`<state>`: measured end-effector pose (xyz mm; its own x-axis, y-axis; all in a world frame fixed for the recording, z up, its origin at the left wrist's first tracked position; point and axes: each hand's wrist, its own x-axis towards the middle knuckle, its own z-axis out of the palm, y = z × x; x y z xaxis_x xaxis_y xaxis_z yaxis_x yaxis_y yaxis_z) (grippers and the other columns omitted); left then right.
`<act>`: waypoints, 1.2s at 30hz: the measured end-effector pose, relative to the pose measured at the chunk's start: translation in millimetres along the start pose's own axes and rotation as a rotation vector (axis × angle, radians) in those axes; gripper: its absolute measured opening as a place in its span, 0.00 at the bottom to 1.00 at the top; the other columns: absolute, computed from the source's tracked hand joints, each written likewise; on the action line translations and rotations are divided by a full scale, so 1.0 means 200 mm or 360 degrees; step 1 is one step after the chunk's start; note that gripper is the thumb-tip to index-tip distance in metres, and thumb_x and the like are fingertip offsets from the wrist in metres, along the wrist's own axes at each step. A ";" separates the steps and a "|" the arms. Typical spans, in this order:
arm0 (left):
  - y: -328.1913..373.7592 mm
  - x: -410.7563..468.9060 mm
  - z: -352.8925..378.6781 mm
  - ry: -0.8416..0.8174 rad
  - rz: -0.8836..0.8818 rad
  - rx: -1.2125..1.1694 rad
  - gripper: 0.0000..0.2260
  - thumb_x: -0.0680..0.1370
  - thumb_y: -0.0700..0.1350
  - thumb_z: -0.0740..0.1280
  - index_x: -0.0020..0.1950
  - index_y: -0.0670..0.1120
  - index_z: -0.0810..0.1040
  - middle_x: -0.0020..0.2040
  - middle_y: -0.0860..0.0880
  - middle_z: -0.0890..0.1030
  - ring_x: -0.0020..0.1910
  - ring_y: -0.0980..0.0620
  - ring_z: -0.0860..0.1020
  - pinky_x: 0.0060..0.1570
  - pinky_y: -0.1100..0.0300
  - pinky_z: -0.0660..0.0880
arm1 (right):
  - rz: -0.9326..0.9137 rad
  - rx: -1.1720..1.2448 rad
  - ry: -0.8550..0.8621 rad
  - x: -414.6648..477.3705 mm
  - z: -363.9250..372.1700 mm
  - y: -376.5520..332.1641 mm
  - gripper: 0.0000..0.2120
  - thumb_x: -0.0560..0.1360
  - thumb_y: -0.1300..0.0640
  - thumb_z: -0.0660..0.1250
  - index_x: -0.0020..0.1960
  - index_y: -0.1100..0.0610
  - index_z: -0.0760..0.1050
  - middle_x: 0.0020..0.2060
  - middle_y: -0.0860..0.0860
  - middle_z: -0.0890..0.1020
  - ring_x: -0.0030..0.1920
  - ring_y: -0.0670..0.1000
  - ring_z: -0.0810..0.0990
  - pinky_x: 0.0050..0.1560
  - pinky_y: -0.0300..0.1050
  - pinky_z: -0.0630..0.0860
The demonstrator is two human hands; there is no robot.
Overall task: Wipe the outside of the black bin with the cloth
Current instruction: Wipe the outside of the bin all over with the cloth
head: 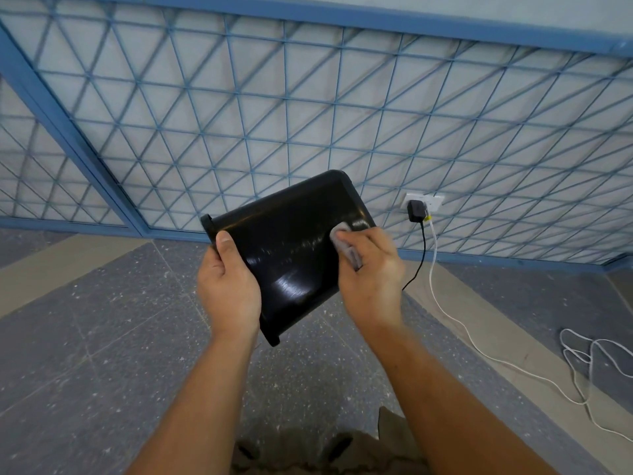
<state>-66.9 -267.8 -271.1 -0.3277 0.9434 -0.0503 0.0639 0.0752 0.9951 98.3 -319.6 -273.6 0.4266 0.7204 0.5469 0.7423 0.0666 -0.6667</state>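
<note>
Mostly hidden cloth (346,246) in right hand (371,272), left hand (227,289) gripping black bin (291,248).

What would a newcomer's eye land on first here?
The black bin, held in mid-air at centre, left hand gripping its edge, right hand pressing a grey cloth on its side. Behind, a blue lattice grille fills the wall; a black charger sits plugged in right.

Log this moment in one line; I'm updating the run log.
left hand: holds black bin | right hand: presses cloth on bin | wiping
</note>
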 end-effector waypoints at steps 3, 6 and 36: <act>0.00 0.01 0.00 0.0012 0.0029 0.0034 0.21 0.87 0.61 0.55 0.48 0.51 0.81 0.44 0.46 0.84 0.43 0.48 0.83 0.45 0.50 0.79 | -0.0216 0.0064 -0.0243 -0.14 0.08 -0.14 0.11 0.76 0.65 0.74 0.58 0.59 0.84 0.51 0.49 0.81 0.51 0.48 0.78 0.52 0.44 0.79; 0.01 0.01 -0.01 0.0046 0.0011 0.0038 0.20 0.87 0.60 0.56 0.47 0.50 0.81 0.41 0.48 0.83 0.39 0.51 0.81 0.42 0.52 0.78 | -0.0357 0.0141 -0.0386 -0.20 0.11 -0.17 0.11 0.76 0.64 0.73 0.58 0.58 0.84 0.51 0.49 0.82 0.50 0.50 0.78 0.51 0.45 0.79; 0.04 -0.04 0.04 -0.0040 0.0270 0.0287 0.22 0.88 0.59 0.56 0.39 0.49 0.76 0.35 0.51 0.78 0.32 0.62 0.76 0.31 0.68 0.68 | -0.0044 -0.0016 -0.0200 -0.11 0.00 -0.06 0.13 0.74 0.67 0.73 0.58 0.57 0.83 0.51 0.49 0.76 0.50 0.51 0.77 0.50 0.49 0.80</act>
<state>-57.4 -271.6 -263.3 -0.2747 0.9550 0.1121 0.2837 -0.0308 0.9584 80.0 -336.9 -278.5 0.3382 0.7992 0.4968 0.7583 0.0811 -0.6468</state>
